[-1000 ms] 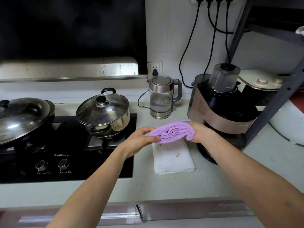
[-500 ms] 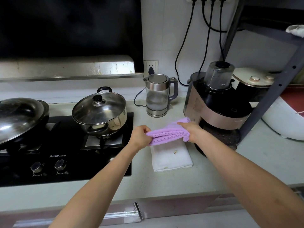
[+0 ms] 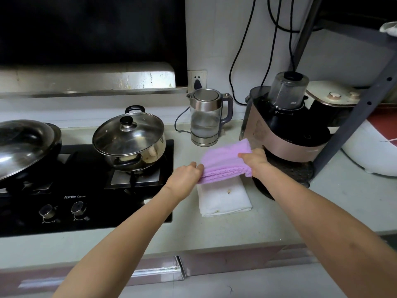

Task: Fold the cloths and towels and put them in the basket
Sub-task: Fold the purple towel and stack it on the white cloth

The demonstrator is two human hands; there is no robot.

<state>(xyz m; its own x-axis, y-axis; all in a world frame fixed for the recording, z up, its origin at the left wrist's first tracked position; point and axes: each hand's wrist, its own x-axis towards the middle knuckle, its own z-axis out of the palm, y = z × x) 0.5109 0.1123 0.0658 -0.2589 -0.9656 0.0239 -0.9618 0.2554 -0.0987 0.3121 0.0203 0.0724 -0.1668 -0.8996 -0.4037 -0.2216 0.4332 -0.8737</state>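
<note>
- Sitting at far left, a shiny steel wok (image 3: 23, 145) and a glass-lidded steel pot (image 3: 131, 140) rest on the glossy black hob (image 3: 86, 190).
- Left hand (image 3: 185, 176): grip closed on the purple cloth's left end, fingers curled round it.
- Purple cloth (image 3: 225, 163), fuzzy and folded in ridged layers, is held just above the flat white folded towel (image 3: 223, 196) on the pale counter (image 3: 322, 203).
- Right hand (image 3: 256, 161): grip pinching the cloth's right end, close to the rounded pink-and-black appliance (image 3: 285, 136).
- Bare counter lies toward the front edge.
</note>
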